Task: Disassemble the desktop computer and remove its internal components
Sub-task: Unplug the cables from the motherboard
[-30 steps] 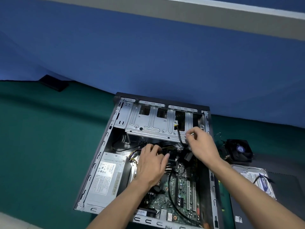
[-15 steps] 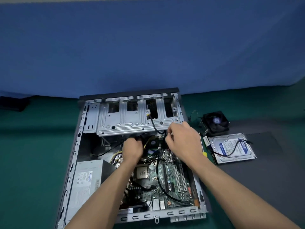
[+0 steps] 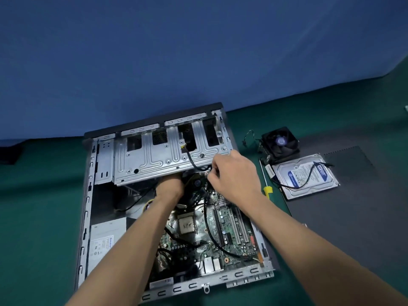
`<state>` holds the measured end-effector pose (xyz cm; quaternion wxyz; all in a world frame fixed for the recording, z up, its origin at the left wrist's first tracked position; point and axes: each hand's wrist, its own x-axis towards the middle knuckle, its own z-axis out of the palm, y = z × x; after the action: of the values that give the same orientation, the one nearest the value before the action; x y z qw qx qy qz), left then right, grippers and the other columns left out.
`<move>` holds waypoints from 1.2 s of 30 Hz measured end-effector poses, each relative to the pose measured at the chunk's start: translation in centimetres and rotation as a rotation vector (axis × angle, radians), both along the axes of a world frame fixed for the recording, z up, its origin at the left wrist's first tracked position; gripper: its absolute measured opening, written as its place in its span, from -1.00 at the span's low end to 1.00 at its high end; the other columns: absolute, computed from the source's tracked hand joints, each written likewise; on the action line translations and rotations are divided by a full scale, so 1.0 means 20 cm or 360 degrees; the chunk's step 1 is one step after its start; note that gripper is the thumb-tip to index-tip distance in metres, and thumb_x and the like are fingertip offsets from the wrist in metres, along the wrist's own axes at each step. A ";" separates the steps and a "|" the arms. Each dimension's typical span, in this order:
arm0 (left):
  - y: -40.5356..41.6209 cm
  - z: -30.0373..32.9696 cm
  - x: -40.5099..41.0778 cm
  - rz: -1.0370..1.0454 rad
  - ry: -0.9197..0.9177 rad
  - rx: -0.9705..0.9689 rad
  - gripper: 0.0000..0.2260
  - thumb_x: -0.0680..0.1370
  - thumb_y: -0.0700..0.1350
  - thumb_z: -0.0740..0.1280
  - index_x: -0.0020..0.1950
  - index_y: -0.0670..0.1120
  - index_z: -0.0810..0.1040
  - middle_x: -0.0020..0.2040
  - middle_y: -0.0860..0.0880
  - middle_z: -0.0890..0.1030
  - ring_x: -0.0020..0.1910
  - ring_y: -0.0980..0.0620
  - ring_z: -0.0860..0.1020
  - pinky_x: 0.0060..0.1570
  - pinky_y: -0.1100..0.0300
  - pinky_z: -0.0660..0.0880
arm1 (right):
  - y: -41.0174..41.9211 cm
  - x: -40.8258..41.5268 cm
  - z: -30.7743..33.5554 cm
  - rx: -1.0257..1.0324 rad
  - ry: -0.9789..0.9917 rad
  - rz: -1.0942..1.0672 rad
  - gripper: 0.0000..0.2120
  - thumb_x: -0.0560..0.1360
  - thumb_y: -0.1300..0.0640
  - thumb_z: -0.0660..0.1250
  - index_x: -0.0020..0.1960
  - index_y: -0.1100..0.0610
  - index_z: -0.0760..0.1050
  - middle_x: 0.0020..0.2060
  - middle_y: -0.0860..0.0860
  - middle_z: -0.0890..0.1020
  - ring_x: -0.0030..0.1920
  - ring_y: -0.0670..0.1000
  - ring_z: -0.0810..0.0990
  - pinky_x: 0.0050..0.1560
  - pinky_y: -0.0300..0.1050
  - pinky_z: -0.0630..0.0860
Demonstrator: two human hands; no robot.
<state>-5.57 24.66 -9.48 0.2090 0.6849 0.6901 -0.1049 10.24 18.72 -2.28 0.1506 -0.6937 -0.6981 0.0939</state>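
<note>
1. Two bare hands work inside the open grey metal desktop computer case (image 3: 88,195), which lies on its side on the green mat (image 3: 37,217), near its far edge by the blue backdrop (image 3: 176,51).
2. Left hand (image 3: 170,186) reaches under the silver drive cage (image 3: 154,160); its fingers are hidden, so their state cannot be told.
3. Right hand (image 3: 234,173) has fingers curled, pinching a black cable (image 3: 193,162) at the cage's near edge.
4. Green motherboard (image 3: 229,228) lies exposed; the grey power supply (image 3: 103,239) sits by the case's left wall.
5. Right of the case lie a yellow-handled screwdriver (image 3: 267,191), black cooling fan (image 3: 280,142) and silver hard drive (image 3: 306,175).
</note>
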 end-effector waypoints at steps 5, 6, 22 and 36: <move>0.02 -0.05 0.00 -0.0333 0.0175 0.0138 -0.74 0.61 -0.16 0.14 0.27 -0.11 0.45 0.25 -0.16 0.49 0.19 -0.16 0.47 0.21 0.04 0.41 | 0.00 0.01 -0.01 0.0036 0.0034 0.0000 -0.87 0.47 0.10 0.22 -0.15 0.12 0.51 -0.44 -0.09 0.28 -0.25 -0.04 0.29 -0.31 -0.15 0.23; 0.03 -0.05 0.01 -0.0384 0.0203 0.0134 -0.73 0.61 -0.14 0.14 0.28 -0.10 0.45 0.25 -0.15 0.50 0.20 -0.16 0.48 0.21 0.04 0.41 | 0.00 0.01 -0.01 0.0043 0.0038 0.0004 -0.87 0.46 0.10 0.22 -0.15 0.13 0.51 -0.43 -0.08 0.32 -0.25 -0.04 0.29 -0.31 -0.15 0.23; 0.04 -0.06 -0.06 -0.0477 0.0179 0.0240 -0.72 0.55 -0.24 0.20 0.25 -0.18 0.46 0.23 -0.21 0.50 0.17 -0.21 0.49 0.14 0.05 0.42 | 0.01 0.02 -0.06 0.0074 0.0031 0.0044 -0.86 0.46 0.08 0.18 -0.17 0.11 0.47 -0.40 -0.03 0.51 -0.18 -0.02 0.38 -0.36 -0.15 0.25; -0.35 0.18 -0.15 0.0068 -0.0608 0.0865 -0.91 0.58 -0.16 0.22 0.06 -0.11 0.46 -0.19 0.04 0.47 -0.15 0.00 0.45 -0.18 0.14 0.34 | -0.11 -0.01 -0.01 0.0035 -0.0124 0.0364 -0.84 0.46 0.04 0.18 -0.06 0.08 0.49 -0.21 -0.07 0.51 -0.21 -0.06 0.40 -0.25 -0.18 0.37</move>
<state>-8.61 17.73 -5.95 0.1463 0.7083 0.6553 0.2178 10.14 16.53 -2.47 0.1194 -0.6110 -0.7789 0.0759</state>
